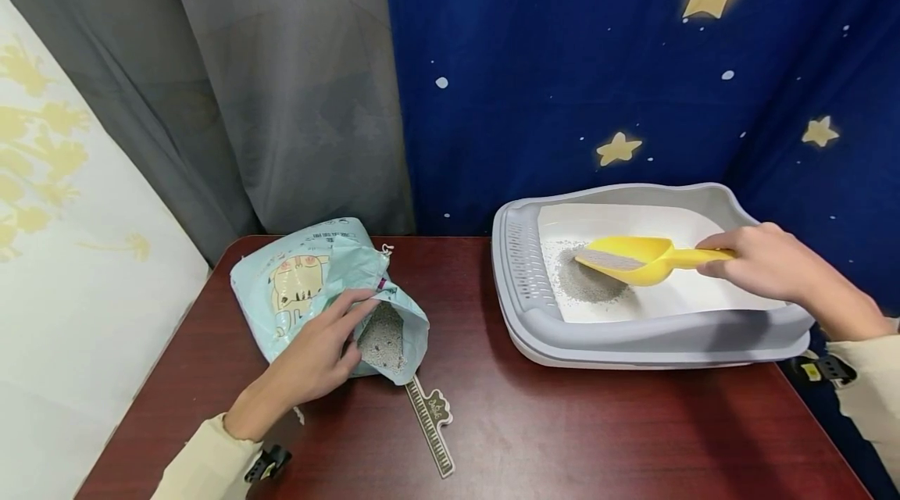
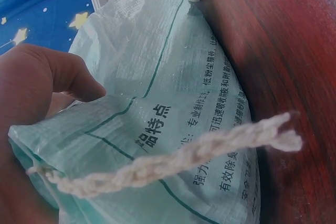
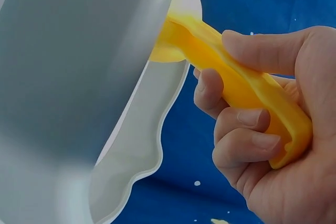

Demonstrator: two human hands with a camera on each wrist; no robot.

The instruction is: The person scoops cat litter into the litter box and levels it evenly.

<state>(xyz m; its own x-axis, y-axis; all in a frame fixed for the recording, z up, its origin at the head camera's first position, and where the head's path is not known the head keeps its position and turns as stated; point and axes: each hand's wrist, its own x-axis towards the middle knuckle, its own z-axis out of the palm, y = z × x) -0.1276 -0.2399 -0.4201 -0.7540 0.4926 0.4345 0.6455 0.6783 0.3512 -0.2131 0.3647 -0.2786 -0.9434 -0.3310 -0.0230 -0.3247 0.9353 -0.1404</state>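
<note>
A yellow scoop (image 1: 650, 259) carries grey cat litter on its blade, tilted low over the grey litter box (image 1: 633, 340). My right hand (image 1: 762, 262) grips its handle (image 3: 257, 90), fingers curled round it. Below the blade, a small heap of litter (image 1: 594, 285) lies on the box's white floor. To the left, a light blue bag of cat litter (image 1: 263, 293) lies with its mouth facing front right and grey litter inside. My left hand (image 1: 316, 351) holds the bag at the rim of its mouth; part of that grip is hidden by the bag.
A ruler-like strip with a shaped edge (image 1: 432, 426) lies partly under the bag's mouth on the brown table (image 1: 534, 437). A braided cord (image 2: 173, 163) hangs from the bag. Behind the table are a grey curtain (image 1: 302, 94) and a blue starry one (image 1: 534, 94).
</note>
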